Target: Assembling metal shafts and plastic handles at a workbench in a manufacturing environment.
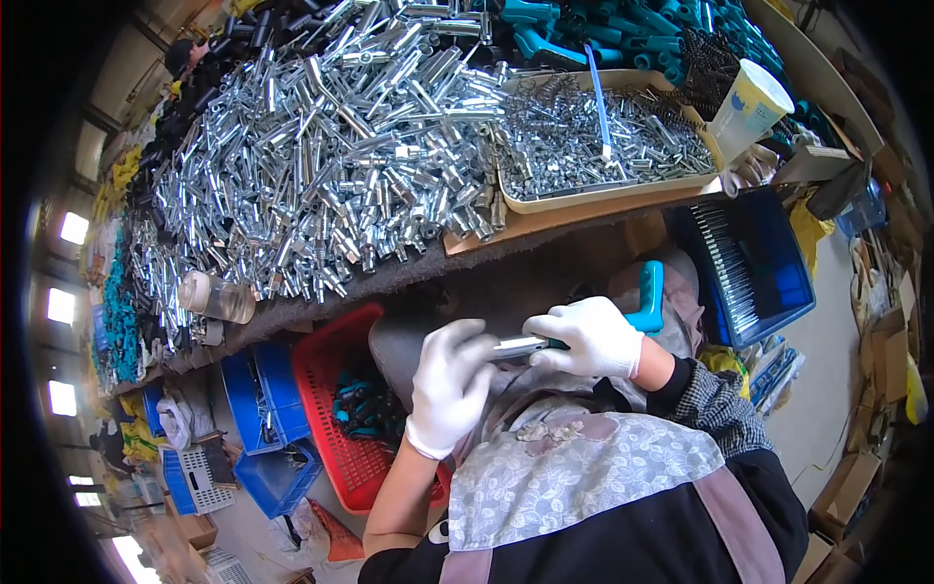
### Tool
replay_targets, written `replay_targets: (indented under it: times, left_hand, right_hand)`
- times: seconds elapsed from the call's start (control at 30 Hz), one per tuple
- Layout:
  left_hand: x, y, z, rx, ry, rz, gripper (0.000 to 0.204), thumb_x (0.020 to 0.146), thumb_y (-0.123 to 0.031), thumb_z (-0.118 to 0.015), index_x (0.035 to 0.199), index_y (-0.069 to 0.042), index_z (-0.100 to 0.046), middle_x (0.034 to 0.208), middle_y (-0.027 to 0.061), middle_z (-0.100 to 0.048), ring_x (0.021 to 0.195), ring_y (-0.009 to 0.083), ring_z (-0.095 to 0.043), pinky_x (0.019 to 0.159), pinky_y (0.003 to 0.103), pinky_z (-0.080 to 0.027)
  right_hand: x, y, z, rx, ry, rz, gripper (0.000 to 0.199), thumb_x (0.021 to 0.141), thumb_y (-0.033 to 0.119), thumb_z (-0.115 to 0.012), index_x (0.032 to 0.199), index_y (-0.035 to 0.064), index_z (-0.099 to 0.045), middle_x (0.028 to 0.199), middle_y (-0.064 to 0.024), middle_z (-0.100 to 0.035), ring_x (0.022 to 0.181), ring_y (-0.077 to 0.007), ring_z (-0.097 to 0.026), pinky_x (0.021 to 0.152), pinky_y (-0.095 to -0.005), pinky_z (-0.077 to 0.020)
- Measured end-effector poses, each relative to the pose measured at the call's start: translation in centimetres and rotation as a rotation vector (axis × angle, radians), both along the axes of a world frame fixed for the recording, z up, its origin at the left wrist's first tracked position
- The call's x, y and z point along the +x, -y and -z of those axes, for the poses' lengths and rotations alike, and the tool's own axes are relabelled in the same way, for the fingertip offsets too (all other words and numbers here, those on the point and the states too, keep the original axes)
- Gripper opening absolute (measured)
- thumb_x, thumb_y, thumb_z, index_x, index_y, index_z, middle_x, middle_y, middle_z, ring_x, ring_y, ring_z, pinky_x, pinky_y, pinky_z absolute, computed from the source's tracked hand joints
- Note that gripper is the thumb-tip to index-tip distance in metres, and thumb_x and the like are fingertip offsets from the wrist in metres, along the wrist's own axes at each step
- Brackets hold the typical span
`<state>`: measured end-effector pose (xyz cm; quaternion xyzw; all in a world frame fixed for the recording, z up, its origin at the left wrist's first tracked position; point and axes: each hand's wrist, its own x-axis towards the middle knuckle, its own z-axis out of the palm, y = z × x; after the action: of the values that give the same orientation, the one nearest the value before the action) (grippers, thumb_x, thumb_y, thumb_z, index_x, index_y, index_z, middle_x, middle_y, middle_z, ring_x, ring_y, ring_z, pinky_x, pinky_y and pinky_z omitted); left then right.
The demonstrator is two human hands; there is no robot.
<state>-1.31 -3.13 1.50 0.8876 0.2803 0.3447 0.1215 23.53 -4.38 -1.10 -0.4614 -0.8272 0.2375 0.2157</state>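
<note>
Both hands wear white gloves. My right hand (pixel 592 339) is closed round the body of a pistol-shaped tool with a teal handle (pixel 651 290); the handle sticks out past the wrist side. From the front of this grip a shiny metal tube (pixel 518 346) points left. At the tube's far end is my left hand (pixel 446 384), its fingers smeared by motion. Whether they grip the tube or only touch it does not show. Beneath the hands lies my lap, covered by a grey patterned apron (pixel 584 477).
A large heap of metal fittings (pixel 331 165) covers the bench. Beside it sit a tray (pixel 603 198) of springs and small parts, and a paper cup (pixel 749 109). Teal handles (pixel 555 39) lie behind. Below stand a red basket (pixel 311 389) and blue bins (pixel 268 409), (pixel 793 292) at either side.
</note>
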Motion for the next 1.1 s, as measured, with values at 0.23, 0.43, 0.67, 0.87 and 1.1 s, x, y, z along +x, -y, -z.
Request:
replay_targets:
  times: [0.23, 0.43, 0.67, 0.87, 1.1]
  left_hand:
    - [1.3, 0.5, -0.9, -0.434, 0.231, -0.02, 0.017, 0.08, -0.007, -0.074, 0.095, -0.001, -0.068, 0.079, 0.0138, -0.069, 0.066, 0.0287, -0.069, 0.063, 0.036, -0.054]
    - [1.5, 0.3, -1.1, -0.697, 0.604, 0.068, 0.071, 0.082, -0.049, -0.078, 0.125, 0.002, -0.054, 0.109, 0.0152, -0.068, 0.087, 0.0215, -0.069, 0.079, 0.034, -0.054]
    - [-1.5, 0.7, 2.4, -0.285, 0.123, 0.051, 0.059, 0.067, -0.015, -0.084, 0.118, 0.003, -0.062, 0.087, 0.0182, -0.067, 0.073, 0.0369, -0.067, 0.07, 0.044, -0.053]
    - [0.4, 1.9, 4.7, -0.71, -0.369, -0.31, 0.061, 0.08, -0.028, -0.073, 0.135, -0.011, -0.054, 0.1, 0.0206, -0.07, 0.081, 0.0399, -0.069, 0.074, 0.046, -0.056]
    - [2.4, -0.6, 10.2, -0.858, -0.365, -0.036, 0.069, 0.079, -0.041, -0.073, 0.138, -0.013, -0.054, 0.119, 0.021, -0.066, 0.111, 0.0398, -0.063, 0.096, 0.045, -0.05]
  right_hand:
    - [1.2, -1.4, 0.2, -0.622, -0.5, -0.376, 0.041, 0.095, 0.043, -0.065, 0.09, 0.0019, -0.07, 0.063, -0.0055, -0.061, 0.057, -0.017, -0.06, 0.055, -0.032, -0.0462]
    - [2.0, -2.3, -3.5, -0.742, -0.76, -0.42, 0.038, 0.094, 0.038, -0.068, 0.088, 0.0006, -0.067, 0.075, -0.003, -0.063, 0.069, -0.0113, -0.059, 0.064, -0.0285, -0.0473]
    - [5.4, -3.7, -0.2, -0.362, -2.101, 0.247, 0.035, 0.103, 0.05, -0.048, 0.092, 0.0163, -0.052, 0.067, 0.0025, -0.037, 0.065, -0.0122, -0.044, 0.085, -0.0421, -0.0487]
    - [-2.4, -8.3, 21.3, -0.992, -1.71, 1.121, 0.021, 0.098, 0.031, -0.061, 0.092, 0.012, -0.058, 0.071, -0.0067, -0.058, 0.062, -0.0253, -0.057, 0.068, -0.046, -0.0515]
    - [-0.6, -5.1, 45.4, -0.415, 0.377, -0.054, 0.039, 0.098, 0.04, -0.051, 0.114, 0.0115, -0.073, 0.116, -0.0159, -0.071, 0.11, -0.0349, -0.066, 0.096, -0.0409, -0.0515]
